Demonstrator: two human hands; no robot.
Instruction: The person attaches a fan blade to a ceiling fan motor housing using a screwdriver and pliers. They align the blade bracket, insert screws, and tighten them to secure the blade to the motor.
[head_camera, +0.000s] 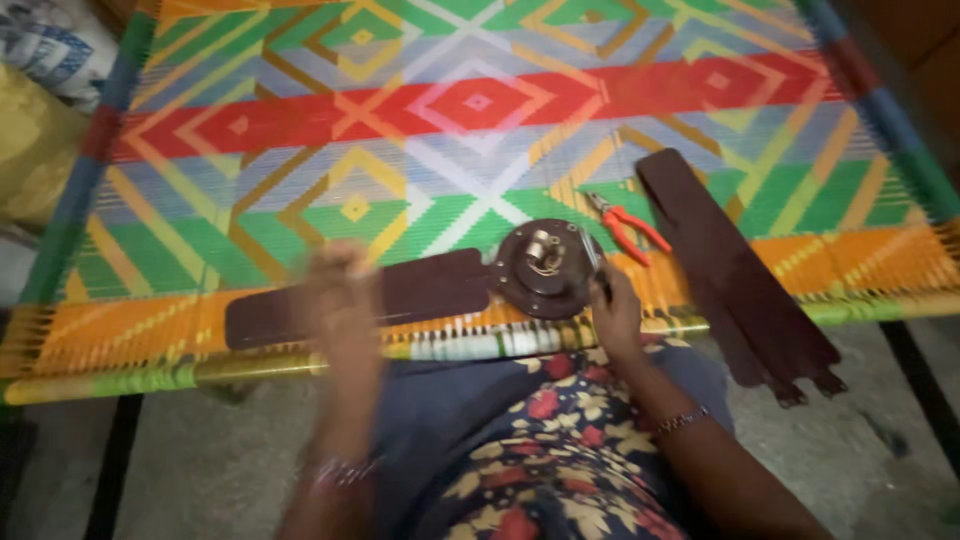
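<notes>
Seemingly mid-assembly, right hand grips the round dark-brown metal fan motor; one brown blade attached toward the blurred left hand, grip unclear; loose blades lie opposite.

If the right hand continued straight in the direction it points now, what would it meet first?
The right hand points up the picture, at the edge of the round brown fan motor hub. Just beyond lie the red-handled pliers on the woven cot; probably those, though depth is unclear.

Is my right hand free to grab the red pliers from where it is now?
Probably yes. The right hand rests at the fan motor's right edge, and the pliers lie on the woven cot just beyond it, uncovered, with nothing between. Whether the hand holds something small is unclear.
</notes>
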